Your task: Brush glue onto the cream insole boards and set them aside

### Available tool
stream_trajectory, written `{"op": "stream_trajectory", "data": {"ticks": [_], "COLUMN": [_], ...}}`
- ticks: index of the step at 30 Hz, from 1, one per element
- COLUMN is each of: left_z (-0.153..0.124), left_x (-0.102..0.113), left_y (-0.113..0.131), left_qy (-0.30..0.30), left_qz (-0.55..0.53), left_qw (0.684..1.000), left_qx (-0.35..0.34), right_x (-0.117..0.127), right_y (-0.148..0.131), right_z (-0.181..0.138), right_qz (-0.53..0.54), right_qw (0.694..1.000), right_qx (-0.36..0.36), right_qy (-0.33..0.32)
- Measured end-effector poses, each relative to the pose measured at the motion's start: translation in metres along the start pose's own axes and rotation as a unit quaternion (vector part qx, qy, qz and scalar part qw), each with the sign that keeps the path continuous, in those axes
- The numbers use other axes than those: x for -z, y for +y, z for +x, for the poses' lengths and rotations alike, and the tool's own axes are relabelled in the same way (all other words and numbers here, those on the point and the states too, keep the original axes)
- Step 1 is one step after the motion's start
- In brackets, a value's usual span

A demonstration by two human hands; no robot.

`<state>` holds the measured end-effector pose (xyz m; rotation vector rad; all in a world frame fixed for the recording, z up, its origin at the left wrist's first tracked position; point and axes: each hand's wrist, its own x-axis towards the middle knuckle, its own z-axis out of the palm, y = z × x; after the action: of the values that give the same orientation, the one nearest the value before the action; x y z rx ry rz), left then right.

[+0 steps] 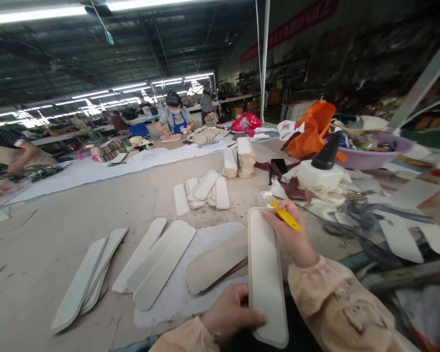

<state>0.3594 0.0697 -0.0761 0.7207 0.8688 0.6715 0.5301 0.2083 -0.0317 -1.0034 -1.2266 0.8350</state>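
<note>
My left hand (232, 313) grips the lower end of a long white panel (266, 274) with rounded corners and a beige edge, thumb on its face. The panel is tilted up over the table's front edge. Between the fingers of my right hand (291, 232) is a small yellow-handled tool (288, 217), its pale tip pointing up and left; the exact kind is unclear. The same hand's fingertips touch the panel's upper end. Just left lie beige panels (216, 264) in an overlapping pile, partly behind the held panel. More white panels (165, 264) lie fanned out farther left.
Short white pieces (205, 188) lie heaped beyond the panels, with neat stacks (245, 156) behind. At right stand a white jug (319, 178) with a black top, a purple basin (377, 151) and an orange bag (313, 129). A co-worker (175, 117) sits across the table.
</note>
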Motion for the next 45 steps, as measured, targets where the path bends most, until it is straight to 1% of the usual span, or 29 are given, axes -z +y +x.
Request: {"op": "stream_trajectory", "data": {"ticks": [6,10,13,16,23,28,34,39,45], "left_z": [0.0,-0.0025,-0.003,-0.0016,0.0015,0.0014,0.0022,0.001,0.0017], "left_x": [0.0003,-0.0026,-0.0045,-0.0048,-0.0042,-0.0034,-0.0023,-0.0028,-0.0088], "left_y": [-0.0012,0.0001,0.002,0.0013,-0.0045,-0.0032,-0.0025,-0.0021,-0.0021], "left_qy": [-0.027,-0.016,-0.003,-0.002,-0.038,-0.041,-0.024,-0.018,0.011], "left_qz": [0.014,-0.003,-0.005,-0.002,0.014,0.042,0.065,0.036,-0.05], "left_qw": [1.0,1.0,1.0,1.0,0.999,0.998,0.998,0.999,0.998], "left_qx": [-0.005,0.003,0.009,0.012,0.0,0.002,0.002,0.007,0.041], "right_x": [0.0028,0.005,0.0065,0.008,0.0069,0.0074,0.0074,0.0066,0.0063], "right_y": [0.0032,0.0068,0.0086,0.0079,0.0037,0.0051,0.007,0.0041,0.0036], "right_z": [-0.0004,0.0009,0.0016,0.0015,0.0005,-0.0002,0.0004,-0.0005,-0.0017], "right_qz": [-0.026,-0.036,-0.02,-0.022,-0.037,-0.024,-0.019,-0.026,-0.046], "right_qw": [1.0,0.999,0.999,0.998,0.999,0.999,0.999,0.999,0.999], "right_qx": [0.017,0.006,-0.002,-0.006,-0.02,-0.03,-0.025,-0.016,-0.01], "right_qy": [-0.005,-0.002,-0.029,-0.054,-0.026,-0.028,-0.022,-0.011,0.0]}}
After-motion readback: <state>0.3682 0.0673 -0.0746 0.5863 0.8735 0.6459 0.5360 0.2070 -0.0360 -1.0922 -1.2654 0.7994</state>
